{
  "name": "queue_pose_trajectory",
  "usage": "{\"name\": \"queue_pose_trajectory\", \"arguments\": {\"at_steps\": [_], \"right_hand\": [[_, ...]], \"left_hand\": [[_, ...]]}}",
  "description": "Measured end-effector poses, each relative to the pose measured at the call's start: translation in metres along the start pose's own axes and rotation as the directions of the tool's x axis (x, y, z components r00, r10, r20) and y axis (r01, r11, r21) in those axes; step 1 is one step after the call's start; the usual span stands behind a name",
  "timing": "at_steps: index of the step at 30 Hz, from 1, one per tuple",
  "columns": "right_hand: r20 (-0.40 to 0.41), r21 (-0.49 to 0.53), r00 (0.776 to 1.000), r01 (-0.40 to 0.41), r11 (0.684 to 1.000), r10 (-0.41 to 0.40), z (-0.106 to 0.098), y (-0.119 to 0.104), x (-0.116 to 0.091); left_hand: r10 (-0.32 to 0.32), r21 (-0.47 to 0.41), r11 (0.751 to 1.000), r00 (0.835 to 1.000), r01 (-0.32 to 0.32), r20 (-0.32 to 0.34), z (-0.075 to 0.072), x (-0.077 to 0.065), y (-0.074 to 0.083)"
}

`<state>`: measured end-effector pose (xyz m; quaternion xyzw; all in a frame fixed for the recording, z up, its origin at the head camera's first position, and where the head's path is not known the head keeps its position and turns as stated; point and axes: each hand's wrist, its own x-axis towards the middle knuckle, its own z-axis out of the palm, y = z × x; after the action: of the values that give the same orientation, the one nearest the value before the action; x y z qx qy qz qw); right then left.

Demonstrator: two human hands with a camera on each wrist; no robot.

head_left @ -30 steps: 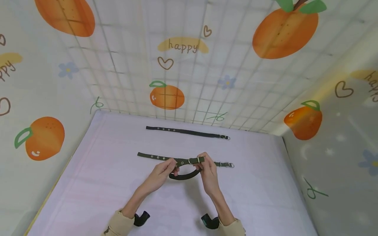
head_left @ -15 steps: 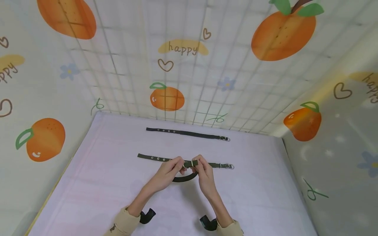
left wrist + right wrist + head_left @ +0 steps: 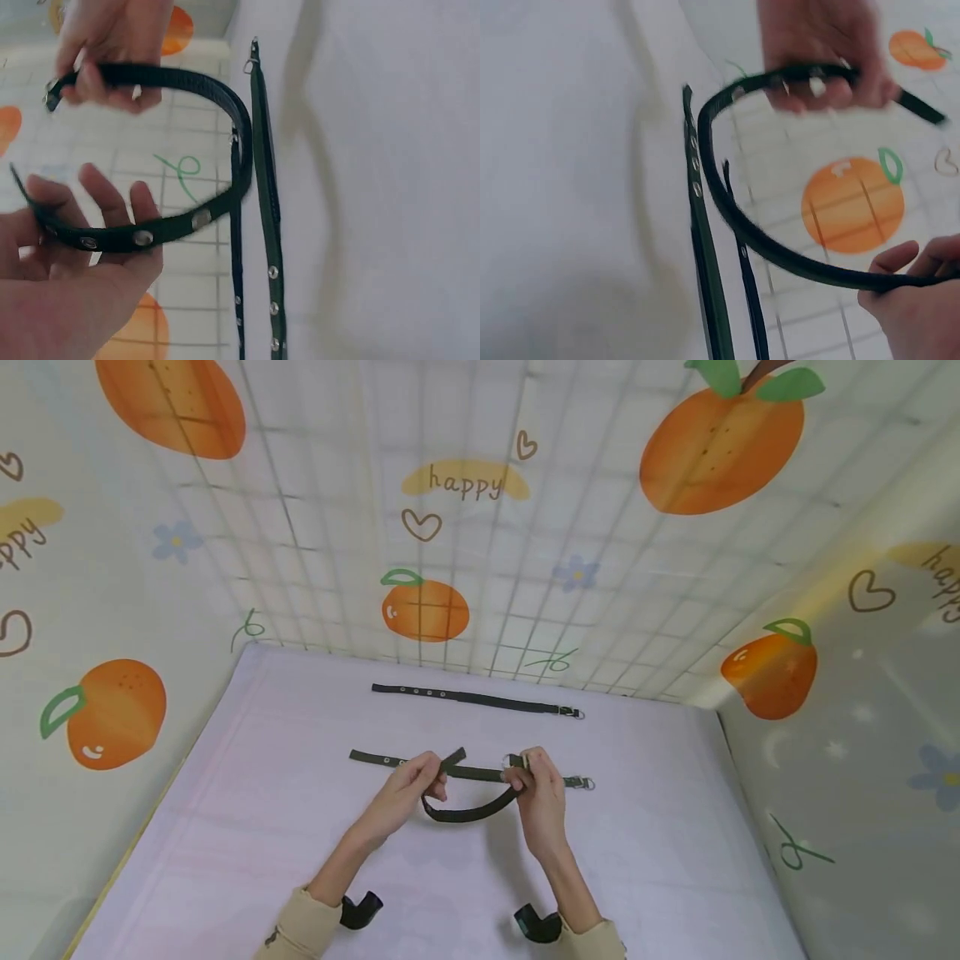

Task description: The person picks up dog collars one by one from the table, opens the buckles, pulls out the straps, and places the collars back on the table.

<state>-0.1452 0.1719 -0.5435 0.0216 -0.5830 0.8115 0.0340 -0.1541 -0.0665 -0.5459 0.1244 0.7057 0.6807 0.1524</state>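
Note:
A dark green pet collar [image 3: 465,815] hangs in a U-shaped curve between my two hands above the table. My left hand [image 3: 401,793] pinches its holed end, with the strap tip sticking out past the thumb. Silver eyelets [image 3: 143,238] show along that end in the left wrist view. My right hand [image 3: 542,802] grips the other end, where a metal buckle and ring [image 3: 513,762] stick out beside the fingers. The two ends are apart. Just behind the hands, a second green collar [image 3: 480,772] lies flat on the table, partly hidden by them.
Farther back, a black collar [image 3: 495,697] lies straight on the white table [image 3: 637,860], its buckle end to the right. Behind the table rises a white grid [image 3: 487,543] with a fruit-printed sheet. Printed sheets also stand at both sides.
The strap end, earlier through the buckle end, is now out of it. My hands came closer together, then moved apart. The two collars on the table have stayed put.

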Motion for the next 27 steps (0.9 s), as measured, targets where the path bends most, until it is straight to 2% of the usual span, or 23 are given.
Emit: {"name": "queue_pose_trajectory", "arguments": {"at_steps": [2, 4, 6, 9, 12, 14, 16, 19, 25, 27], "right_hand": [[-0.042, 0.038, 0.999, 0.001, 0.999, 0.000, -0.007, -0.003, 0.005], [-0.080, 0.068, 0.997, -0.010, 0.998, 0.015, -0.014, -0.005, 0.010], [-0.112, 0.090, 0.993, -0.027, 0.996, 0.037, -0.021, -0.005, 0.016], [-0.166, 0.137, 0.983, -0.057, 0.989, 0.079, -0.032, -0.004, 0.024], [-0.219, 0.198, 0.968, -0.079, 0.977, 0.123, -0.043, -0.002, 0.031], [-0.255, 0.239, 0.955, -0.089, 0.967, 0.151, -0.049, -0.001, 0.035], [-0.285, 0.257, 0.943, -0.094, 0.962, 0.169, -0.055, 0.000, 0.039], [-0.346, 0.244, 0.920, -0.100, 0.965, 0.183, -0.064, 0.002, 0.044], [-0.447, 0.196, 0.879, -0.081, 0.977, 0.163, -0.080, 0.006, 0.057], [-0.477, 0.158, 0.870, -0.059, 0.986, 0.129, -0.085, 0.009, 0.062]], "left_hand": [[-0.034, -0.107, 0.994, 0.995, 0.024, -0.092, -0.006, 0.001, -0.002], [-0.061, -0.209, 0.978, 0.979, 0.019, -0.196, -0.011, 0.004, -0.005], [-0.090, -0.295, 0.956, 0.950, -0.002, -0.298, -0.016, 0.006, -0.008], [-0.127, -0.386, 0.921, 0.903, -0.046, -0.411, -0.023, 0.010, -0.014], [-0.167, -0.443, 0.894, 0.859, -0.075, -0.483, -0.028, 0.011, -0.020], [-0.181, -0.471, 0.877, 0.839, -0.098, -0.513, -0.032, 0.012, -0.025], [-0.183, -0.489, 0.864, 0.829, -0.121, -0.528, -0.036, 0.013, -0.030], [-0.173, -0.496, 0.856, 0.824, -0.145, -0.540, -0.042, 0.015, -0.034], [-0.168, -0.465, 0.876, 0.822, -0.129, -0.544, -0.058, 0.023, -0.036], [-0.174, -0.427, 0.899, 0.816, -0.097, -0.552, -0.063, 0.027, -0.037]]}}
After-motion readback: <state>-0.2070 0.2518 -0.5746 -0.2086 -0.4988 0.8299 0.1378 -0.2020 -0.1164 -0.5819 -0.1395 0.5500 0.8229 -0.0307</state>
